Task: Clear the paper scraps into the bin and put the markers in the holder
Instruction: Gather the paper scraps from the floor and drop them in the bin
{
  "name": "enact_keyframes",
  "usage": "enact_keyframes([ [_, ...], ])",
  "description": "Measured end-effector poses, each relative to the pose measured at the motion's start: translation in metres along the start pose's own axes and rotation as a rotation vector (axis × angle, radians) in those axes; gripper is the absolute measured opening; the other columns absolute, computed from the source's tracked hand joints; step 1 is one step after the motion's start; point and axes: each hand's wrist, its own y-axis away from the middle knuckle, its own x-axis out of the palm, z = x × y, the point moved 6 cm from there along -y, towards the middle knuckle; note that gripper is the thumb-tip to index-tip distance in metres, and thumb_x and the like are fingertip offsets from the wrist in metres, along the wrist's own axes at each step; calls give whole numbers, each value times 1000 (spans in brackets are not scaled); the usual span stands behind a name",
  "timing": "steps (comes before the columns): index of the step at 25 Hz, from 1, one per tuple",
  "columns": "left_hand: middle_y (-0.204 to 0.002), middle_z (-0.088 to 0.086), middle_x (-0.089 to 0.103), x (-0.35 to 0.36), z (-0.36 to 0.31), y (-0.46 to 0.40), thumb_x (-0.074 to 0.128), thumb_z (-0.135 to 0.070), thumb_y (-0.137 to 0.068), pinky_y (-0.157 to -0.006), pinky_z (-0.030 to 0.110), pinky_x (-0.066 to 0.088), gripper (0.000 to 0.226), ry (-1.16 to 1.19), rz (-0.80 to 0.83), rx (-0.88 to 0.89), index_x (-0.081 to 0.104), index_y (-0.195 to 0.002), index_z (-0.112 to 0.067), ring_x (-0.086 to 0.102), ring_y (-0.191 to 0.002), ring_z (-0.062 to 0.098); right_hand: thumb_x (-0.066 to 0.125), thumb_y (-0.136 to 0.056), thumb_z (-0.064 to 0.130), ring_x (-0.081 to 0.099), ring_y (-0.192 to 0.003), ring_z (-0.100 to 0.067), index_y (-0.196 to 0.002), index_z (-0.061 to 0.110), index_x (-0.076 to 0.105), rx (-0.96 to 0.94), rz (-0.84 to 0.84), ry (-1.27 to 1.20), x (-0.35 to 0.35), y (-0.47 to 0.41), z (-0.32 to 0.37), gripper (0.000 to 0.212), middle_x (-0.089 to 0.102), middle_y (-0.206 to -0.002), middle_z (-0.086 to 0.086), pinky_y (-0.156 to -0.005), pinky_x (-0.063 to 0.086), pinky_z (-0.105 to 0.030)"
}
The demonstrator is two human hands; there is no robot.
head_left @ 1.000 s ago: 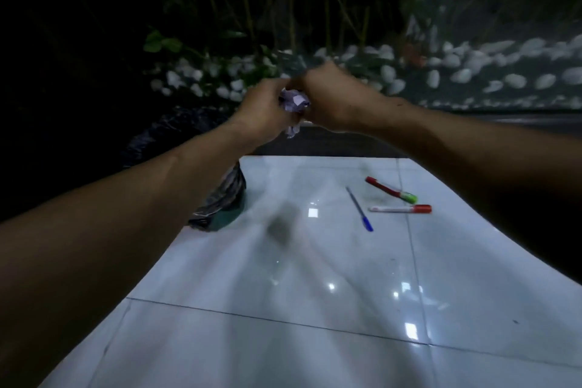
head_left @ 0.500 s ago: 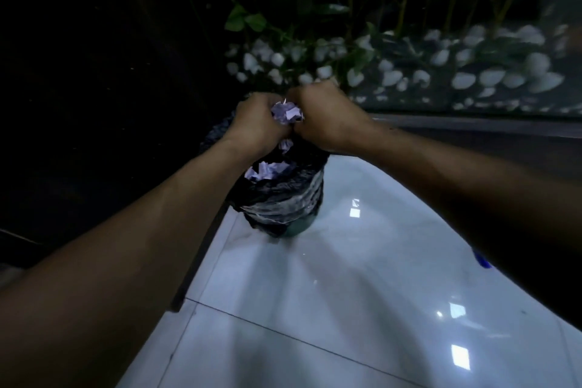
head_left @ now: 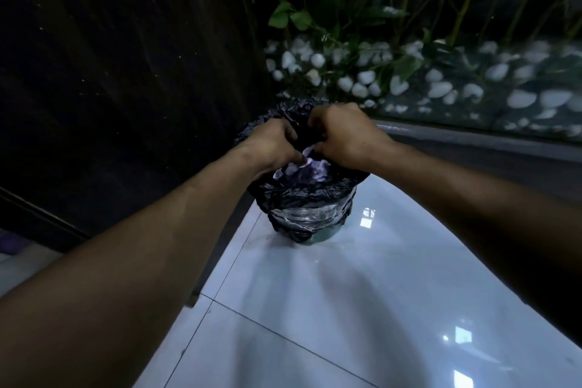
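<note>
The bin (head_left: 310, 198), lined with a crumpled black plastic bag, stands at the left back corner of the white tiled surface (head_left: 346, 309). Pale paper scraps (head_left: 310, 167) lie inside its mouth. My left hand (head_left: 272, 143) and my right hand (head_left: 341, 137) sit side by side right over the bin's opening, fingers curled, with a bit of scrap paper (head_left: 307, 154) held between them at their lower edge. The fingertips are hidden, so how much paper each hand holds does not show. No marker or holder is in view.
A dark wall stands left of the bin. Behind it runs a grey ledge (head_left: 472, 138) with white pebbles (head_left: 441, 88) and green plants (head_left: 330, 9). The tiled surface's left edge (head_left: 226, 249) drops off beside the bin.
Both hands have carried the wad of scraps left from above the surface and lowered it to the bin's mouth. The view swung left, so the markers and pen have left the frame.
</note>
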Motion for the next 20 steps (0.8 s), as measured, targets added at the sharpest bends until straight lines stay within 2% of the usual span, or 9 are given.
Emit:
enact_keyframes([
  [4, -98, -1, 64, -17, -10, 23, 89, -21, -72, -69, 28, 51, 45, -27, -15, 35, 64, -108, -18, 61, -84, 14, 75, -80, 16, 64, -89, -28, -110, 16, 66, -18, -60, -9, -20, 11, 0, 31, 67, -101, -9, -75, 58, -43],
  [7, -105, 0, 63, -24, -21, 39, 87, -26, -76, -78, 32, 54, 44, -14, -8, 77, 63, -112, -18, 62, -94, 17, 75, -79, 17, 64, -85, -27, -107, 17, 66, -16, -74, 12, -32, 26, 2, 29, 67, -95, -7, -73, 59, -43],
  [10, -109, -1, 63, -29, -35, 58, 82, -34, -80, -84, 36, 56, 42, -55, 1, 115, 62, -114, -20, 63, -96, 16, 73, -79, 18, 63, -84, -27, -106, 17, 64, -36, -50, 66, -48, 48, 13, 29, 64, -92, -5, -69, 58, -43],
  [13, -108, -2, 63, -31, -62, 72, 79, -39, -81, -84, 40, 57, 37, -58, -14, 144, 62, -109, -22, 63, -93, 17, 70, -76, 28, 62, -90, -29, -112, 24, 57, -60, 16, 139, -70, 72, 21, 38, 61, -101, -5, -70, 56, -44],
  [17, -108, 7, 63, -21, -117, 87, 74, -37, -86, -82, 43, 53, 34, -33, 9, 220, 60, -109, -16, 62, -96, 24, 69, -78, 41, 58, -102, -33, -134, 26, 44, -2, 128, 264, -106, 108, 14, 63, 52, -120, -7, -81, 55, -46],
  [20, -111, 12, 63, -4, -164, 96, 70, -39, -89, -80, 44, 51, 38, -22, 58, 279, 56, -114, -15, 61, -95, 28, 71, -82, 43, 58, -107, -34, -137, 26, 40, 70, 138, 382, -140, 140, -8, 65, 51, -126, -9, -83, 54, -46],
])
